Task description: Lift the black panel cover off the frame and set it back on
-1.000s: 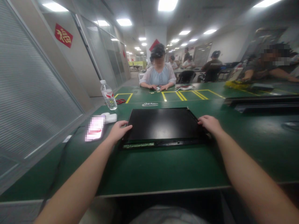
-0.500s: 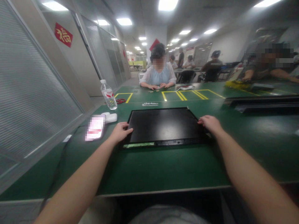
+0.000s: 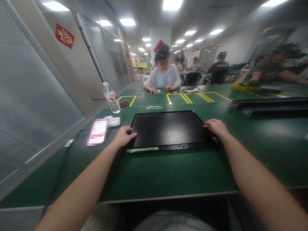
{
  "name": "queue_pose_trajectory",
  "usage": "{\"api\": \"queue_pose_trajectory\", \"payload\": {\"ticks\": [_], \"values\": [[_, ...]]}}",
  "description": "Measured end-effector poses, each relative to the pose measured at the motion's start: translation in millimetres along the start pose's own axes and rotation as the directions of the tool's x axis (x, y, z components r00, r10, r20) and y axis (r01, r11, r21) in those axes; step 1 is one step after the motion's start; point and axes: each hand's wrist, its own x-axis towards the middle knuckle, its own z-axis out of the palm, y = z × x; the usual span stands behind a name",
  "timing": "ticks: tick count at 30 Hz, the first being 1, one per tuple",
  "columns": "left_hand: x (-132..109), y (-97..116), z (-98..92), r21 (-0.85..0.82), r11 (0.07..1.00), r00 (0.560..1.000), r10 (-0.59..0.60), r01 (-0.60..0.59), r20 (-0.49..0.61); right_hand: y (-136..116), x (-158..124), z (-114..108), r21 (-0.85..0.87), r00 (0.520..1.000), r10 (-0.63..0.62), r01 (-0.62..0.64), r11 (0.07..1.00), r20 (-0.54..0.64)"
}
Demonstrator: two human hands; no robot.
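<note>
A flat black display panel (image 3: pixel 168 128) lies screen up on the green table in front of me. Along its near edge runs a dark strip, with a green circuit-board section (image 3: pixel 143 150) at the left end. My left hand (image 3: pixel 123 137) grips the panel's left edge, thumb on top and fingers at the side. My right hand (image 3: pixel 215 127) is closed on the right edge, thumb and forefinger pinching the frame. The undersides of the fingers are hidden.
Left of the panel lie a lit phone (image 3: pixel 98 131), a white case (image 3: pixel 114 121) and a cable. Behind them stand a water bottle (image 3: pixel 112 98) and red-handled scissors (image 3: pixel 124 104). Long black frames (image 3: pixel 271 106) lie at the right. A person (image 3: pixel 163 73) sits opposite.
My hands and the panel stay in place. Across the table, the person's hands have shifted, one moving left. The view has barely moved.
</note>
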Motion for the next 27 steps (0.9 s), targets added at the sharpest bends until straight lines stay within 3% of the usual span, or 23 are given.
{"api": "queue_pose_trajectory", "payload": {"ticks": [17,23,27], "values": [[2,-3,2.4,0.039,0.999,0.999,0.038,-0.038,-0.005,-3,-4,1,-0.016,1.0,-0.012,0.012,1.0,-0.004],[-1,-1,2.5,0.2,0.975,0.994,0.085,-0.096,0.062,-9,-11,-1,-0.177,0.997,-0.075,0.069,0.982,-0.026],[-5,6,0.7,0.205,0.971,0.991,0.107,-0.121,0.078,-14,-14,-2,-0.258,0.996,-0.087,0.077,0.963,-0.026]]}}
